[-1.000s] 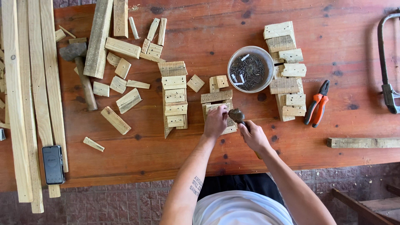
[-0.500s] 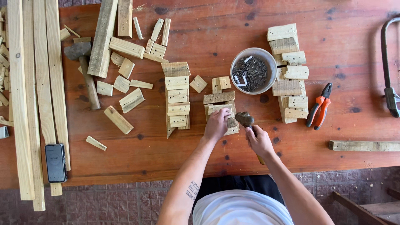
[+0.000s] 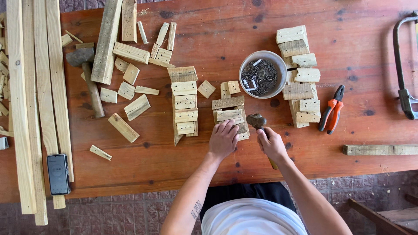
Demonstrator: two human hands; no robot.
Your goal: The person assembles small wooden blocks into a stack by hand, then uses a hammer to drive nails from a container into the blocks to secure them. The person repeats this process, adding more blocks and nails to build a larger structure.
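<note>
My left hand [image 3: 224, 139] presses down on a small stack of pale wooden blocks [image 3: 230, 114] near the table's front middle. My right hand [image 3: 272, 145] grips a small hammer [image 3: 257, 121] by its wooden handle, with the dark head just right of the blocks. A round white bowl of nails [image 3: 260, 76] stands right behind the blocks. To the left of them lies a column of stacked blocks [image 3: 184, 102].
Another pile of blocks [image 3: 299, 74] lies right of the bowl, with orange pliers [image 3: 332, 114] beside it. A second hammer [image 3: 89, 78], loose offcuts and long planks [image 3: 32, 95] fill the left side. A phone [image 3: 58, 173] lies front left, a hacksaw [image 3: 403, 82] far right.
The hammer head has dipped and come back up beside the blocks, while my left hand has kept its hold on them.
</note>
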